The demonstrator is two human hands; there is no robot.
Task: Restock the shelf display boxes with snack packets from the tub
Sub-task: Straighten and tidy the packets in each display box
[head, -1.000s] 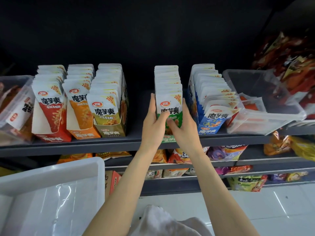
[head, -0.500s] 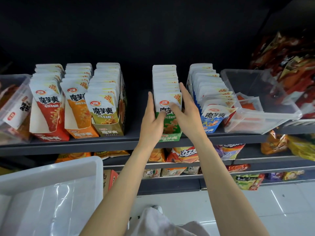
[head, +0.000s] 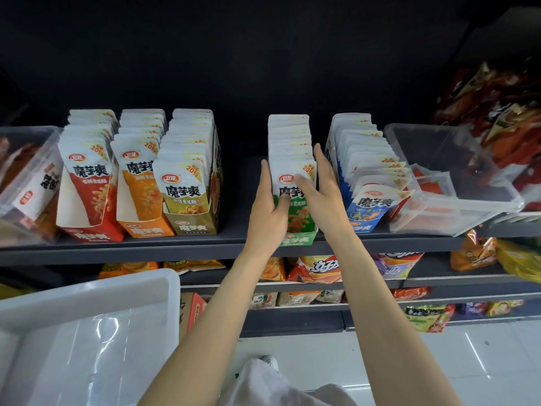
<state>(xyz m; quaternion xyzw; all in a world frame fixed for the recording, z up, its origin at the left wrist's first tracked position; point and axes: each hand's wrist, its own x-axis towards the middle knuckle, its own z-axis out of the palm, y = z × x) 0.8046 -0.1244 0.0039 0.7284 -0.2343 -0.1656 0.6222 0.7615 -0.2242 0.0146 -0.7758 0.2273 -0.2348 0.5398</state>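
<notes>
A green display box (head: 297, 239) stands at the shelf's front edge, holding a tight row of white-topped snack packets (head: 289, 136). My left hand (head: 268, 213) lies flat against the row's left side, its thumb on the front packet. My right hand (head: 323, 191) presses the right side with straight fingers, its thumb across the front packet's face. The white tub (head: 87, 294) is at lower left; I see no packets inside it.
Red (head: 87, 234), orange (head: 146, 230) and olive (head: 194, 227) boxes stand full to the left, a blue box (head: 363, 227) to the right. Clear bins sit at the far right (head: 456, 213) and far left (head: 17, 183). Lower shelves hold chip bags.
Both hands have slid a little farther back along the sides of the green row, the right fingers reaching deeper. The box has stayed where it was.
</notes>
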